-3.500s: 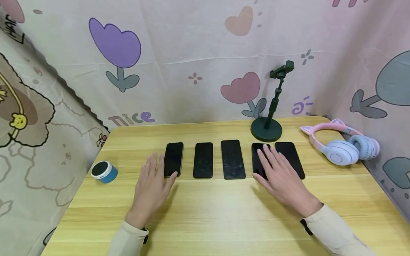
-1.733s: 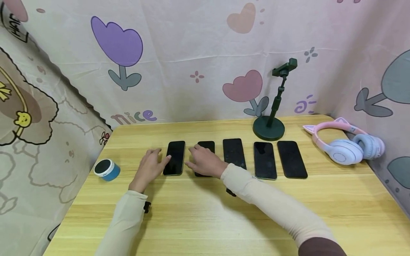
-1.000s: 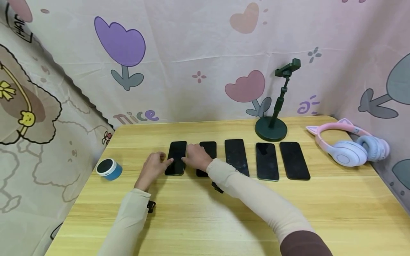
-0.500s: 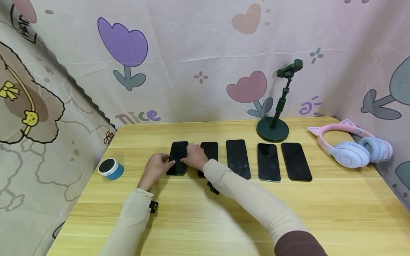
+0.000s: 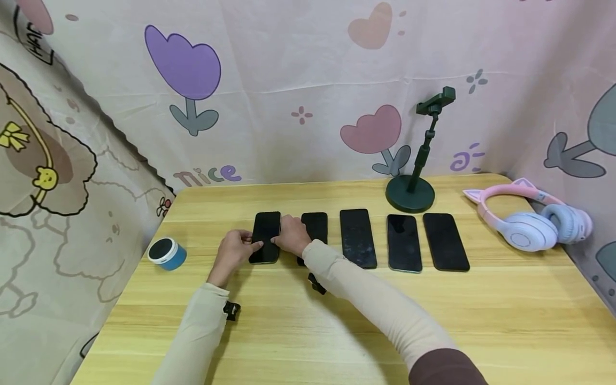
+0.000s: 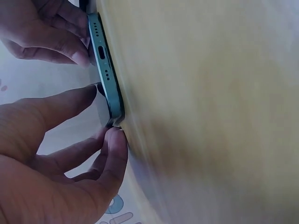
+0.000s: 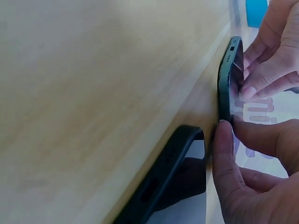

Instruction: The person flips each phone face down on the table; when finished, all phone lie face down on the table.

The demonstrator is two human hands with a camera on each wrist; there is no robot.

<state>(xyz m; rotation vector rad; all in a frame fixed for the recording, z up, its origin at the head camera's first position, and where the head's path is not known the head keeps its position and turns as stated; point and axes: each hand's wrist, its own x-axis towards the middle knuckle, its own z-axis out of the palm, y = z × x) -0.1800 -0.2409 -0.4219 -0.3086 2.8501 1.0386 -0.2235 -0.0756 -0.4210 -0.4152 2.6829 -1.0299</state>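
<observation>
The leftmost smartphone point(image 5: 266, 227), black-screened, lies on the wooden table. My left hand point(image 5: 232, 250) pinches its left side, thumb over the screen and fingers at the edge. From the opposite side my right hand point(image 5: 293, 235) grips the right edge, thumb also on the glass. In the left wrist view the phone point(image 6: 106, 70) shows a teal-green frame with a charging port. The right wrist view has its frame point(image 7: 225, 84) close over the tabletop, between both hands. Partly covered by my right hand and wrist is a second phone point(image 5: 315, 227), dark-edged.
Farther right in the row lie a larger smudged phone point(image 5: 358, 240), another phone point(image 5: 404, 243) and a plain black one point(image 5: 446, 242). A dark green phone stand point(image 5: 410, 193) is behind them. Cat-ear headphones point(image 5: 526, 230) sit at right, a blue-and-white jar point(image 5: 167, 254) at left.
My right hand has crossed left from the right-hand phones to the leftmost phone and gripped its edge. My left hand's straight fingers have curled onto the other side. Both are nearly still lately.
</observation>
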